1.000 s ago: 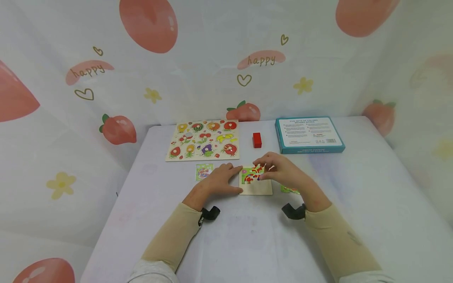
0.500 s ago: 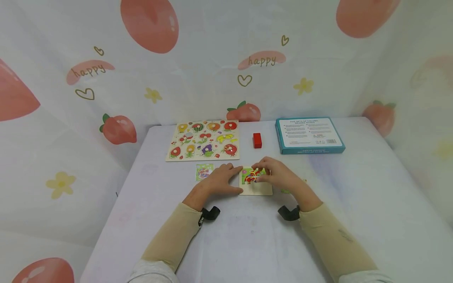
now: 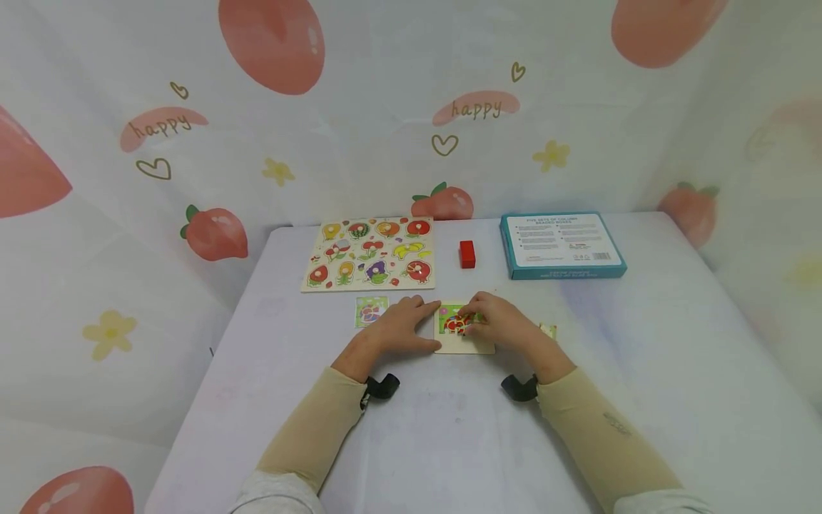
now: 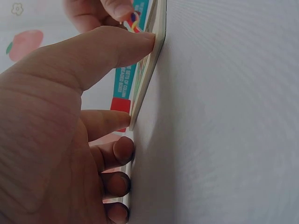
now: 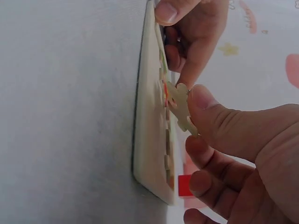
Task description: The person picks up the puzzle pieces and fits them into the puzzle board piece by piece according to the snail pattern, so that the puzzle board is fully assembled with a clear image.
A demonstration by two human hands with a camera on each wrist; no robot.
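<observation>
Pale, likely light and stiff, the puzzle piece (image 5: 181,108) tilts over the board (image 3: 464,346), pinched in the fingers of the right hand (image 3: 504,321); its edges seem the best hold. The left hand (image 3: 403,327), fingers spread wide, touches the board's side.

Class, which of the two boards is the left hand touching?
The small board, nearer the person: the left hand touches its left edge. The larger fruit board lies farther back.

On the table (image 3: 443,442), the fruit board (image 3: 367,255), block (image 3: 467,255) and box (image 3: 565,246) lie behind, left to right. Before them, the card (image 3: 369,312) lies left of the puzzle board (image 3: 464,345); what seems a loose piece (image 3: 549,329), partly hidden, lies right.
</observation>
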